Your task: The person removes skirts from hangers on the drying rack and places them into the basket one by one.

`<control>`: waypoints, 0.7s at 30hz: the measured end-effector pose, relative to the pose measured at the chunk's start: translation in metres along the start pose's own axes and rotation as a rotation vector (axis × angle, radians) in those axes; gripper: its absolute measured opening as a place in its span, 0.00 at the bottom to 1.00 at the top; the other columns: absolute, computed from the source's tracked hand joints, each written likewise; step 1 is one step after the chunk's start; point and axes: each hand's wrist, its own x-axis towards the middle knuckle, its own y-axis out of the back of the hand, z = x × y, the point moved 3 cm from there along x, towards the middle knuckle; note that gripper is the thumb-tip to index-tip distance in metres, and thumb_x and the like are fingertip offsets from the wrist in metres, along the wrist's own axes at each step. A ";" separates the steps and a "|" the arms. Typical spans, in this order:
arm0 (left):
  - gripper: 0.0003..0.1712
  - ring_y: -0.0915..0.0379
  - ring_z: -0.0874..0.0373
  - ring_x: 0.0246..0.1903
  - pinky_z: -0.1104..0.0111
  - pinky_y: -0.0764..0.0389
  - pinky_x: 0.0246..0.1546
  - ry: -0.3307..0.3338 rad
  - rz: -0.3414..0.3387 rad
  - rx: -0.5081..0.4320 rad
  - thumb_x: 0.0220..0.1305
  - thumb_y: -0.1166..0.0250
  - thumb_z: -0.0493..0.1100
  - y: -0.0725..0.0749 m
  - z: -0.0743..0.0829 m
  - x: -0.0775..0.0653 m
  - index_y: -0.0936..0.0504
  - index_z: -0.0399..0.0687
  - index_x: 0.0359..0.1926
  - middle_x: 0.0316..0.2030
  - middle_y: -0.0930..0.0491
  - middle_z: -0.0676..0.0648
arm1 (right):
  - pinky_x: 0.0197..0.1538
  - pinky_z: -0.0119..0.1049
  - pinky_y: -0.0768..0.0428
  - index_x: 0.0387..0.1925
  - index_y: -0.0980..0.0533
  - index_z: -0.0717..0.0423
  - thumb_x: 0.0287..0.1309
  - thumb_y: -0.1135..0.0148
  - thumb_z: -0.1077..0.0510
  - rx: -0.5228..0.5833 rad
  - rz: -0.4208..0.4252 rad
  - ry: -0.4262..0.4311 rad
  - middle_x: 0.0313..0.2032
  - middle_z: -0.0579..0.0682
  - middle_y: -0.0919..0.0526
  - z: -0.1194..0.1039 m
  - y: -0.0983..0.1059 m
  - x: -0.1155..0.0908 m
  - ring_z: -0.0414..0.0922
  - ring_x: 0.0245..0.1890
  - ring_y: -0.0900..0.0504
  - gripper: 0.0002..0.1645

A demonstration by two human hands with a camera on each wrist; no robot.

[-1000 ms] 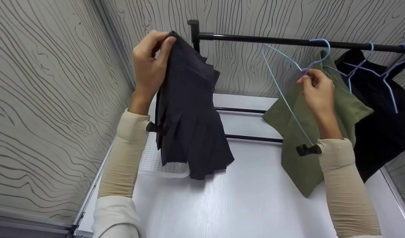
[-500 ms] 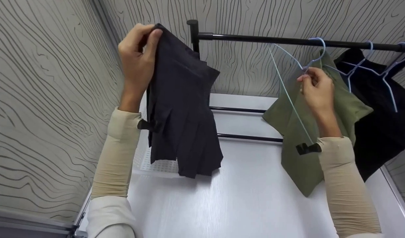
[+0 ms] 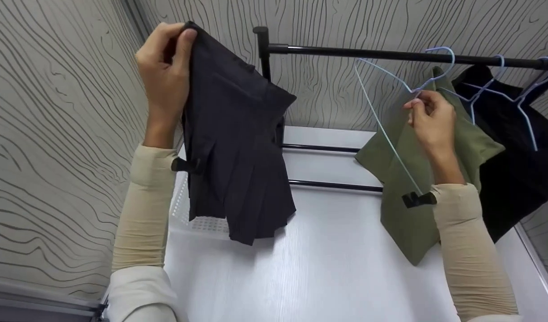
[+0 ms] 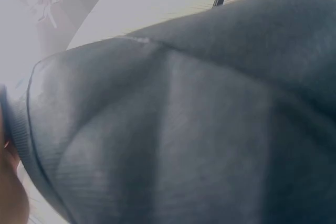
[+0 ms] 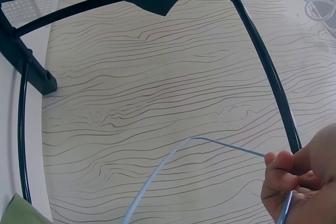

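Observation:
My left hand (image 3: 166,71) pinches the waistband corner of a dark pleated skirt (image 3: 242,134) between thumb and fingers, so the skirt hangs slanted beside the rack post. In the left wrist view the skirt (image 4: 173,129) fills most of the picture, with only a bit of the left hand (image 4: 11,192) at the edge. My right hand (image 3: 432,120) pinches a light blue wire hanger (image 3: 388,76) just below its hook. The hook is at the rail; I cannot tell whether it hangs there. In the right wrist view, the right hand's fingers (image 5: 281,174) are curled at the hanger (image 5: 152,177).
A black rail (image 3: 327,51) runs across the back on a post (image 3: 262,49). An olive green garment (image 3: 410,223) and a black garment (image 3: 520,179) hang at the right, with more blue hangers (image 3: 520,103). Behind the skirt is a white perforated basket (image 3: 206,226) on a white surface (image 3: 323,268).
My left hand has moved left and up with the skirt, whose waistband now stretches out more. The hanger in my right hand swayed left and right slightly, its hook now a little farther right.

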 end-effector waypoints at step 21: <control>0.06 0.34 0.66 0.25 0.74 0.36 0.33 0.044 0.082 0.085 0.64 0.36 0.31 0.040 -0.017 0.010 0.14 0.44 0.37 0.28 0.23 0.60 | 0.26 0.19 0.26 0.50 0.26 0.64 0.69 0.47 0.62 -0.010 0.005 -0.073 0.27 0.32 0.18 0.014 0.011 0.005 0.30 0.19 0.26 0.13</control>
